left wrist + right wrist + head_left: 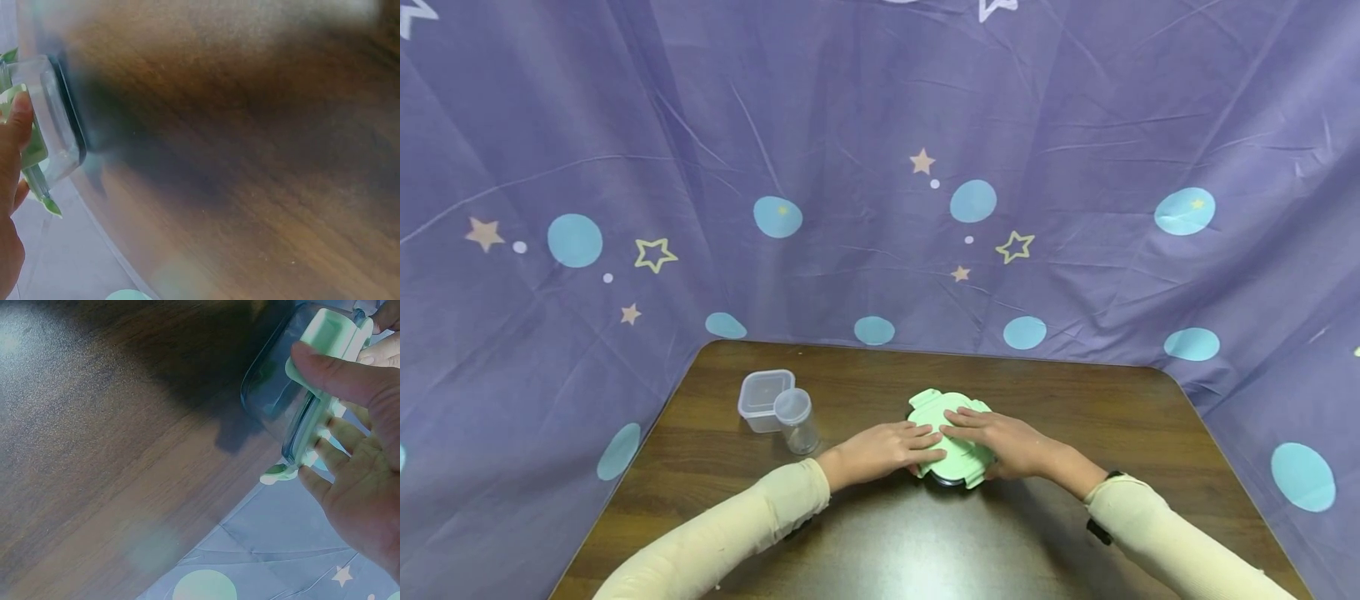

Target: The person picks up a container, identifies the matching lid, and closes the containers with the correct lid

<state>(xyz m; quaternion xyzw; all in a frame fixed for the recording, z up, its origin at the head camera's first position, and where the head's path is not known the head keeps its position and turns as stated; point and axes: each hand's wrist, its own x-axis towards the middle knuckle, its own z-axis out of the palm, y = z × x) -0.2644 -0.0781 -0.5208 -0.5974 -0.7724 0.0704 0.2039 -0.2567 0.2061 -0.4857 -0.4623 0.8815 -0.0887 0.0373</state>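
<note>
A clear food container with a pale green latching lid (951, 423) stands on the wooden table. My left hand (883, 452) lies over the lid's left part, fingers spread on top. In the left wrist view its thumb (22, 109) presses a side latch (36, 147) against the clear wall. From the other side my right hand (1011, 442) spans the lid. Its thumb (331, 372) presses a side latch (328, 334) flat to the wall, while the fingers rest across the top. Another latch (278, 475) sticks outward from the lid's edge.
Left of the hands, a clear round jar (797, 423) stands in front of a square clear plastic box (765, 396). The brown table (1075, 392) has rounded back corners. A purple curtain (850, 125) hangs behind and at both sides.
</note>
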